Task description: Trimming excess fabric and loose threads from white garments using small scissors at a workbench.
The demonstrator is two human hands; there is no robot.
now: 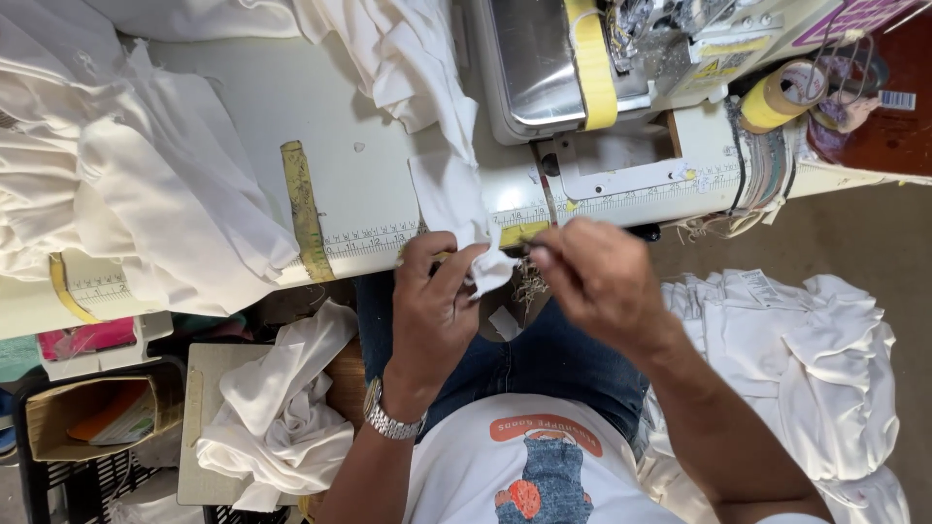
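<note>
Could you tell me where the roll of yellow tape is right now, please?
In the head view, the roll of yellow tape sits at the upper right, on the white table just right of the sewing machine, well beyond the right hand.

The person wore a white T-shirt (544, 475) with a printed picture on the chest: a curved orange band above a blue-grey figure with a round orange patch beside it. Dark blue jeans (553, 359) covered the legs. On the wrist of the left hand (434, 291) sat a silver metal watch (391, 421) with a linked band. The right hand (597, 277) and its forearm were bare, without rings or a sleeve.
</note>
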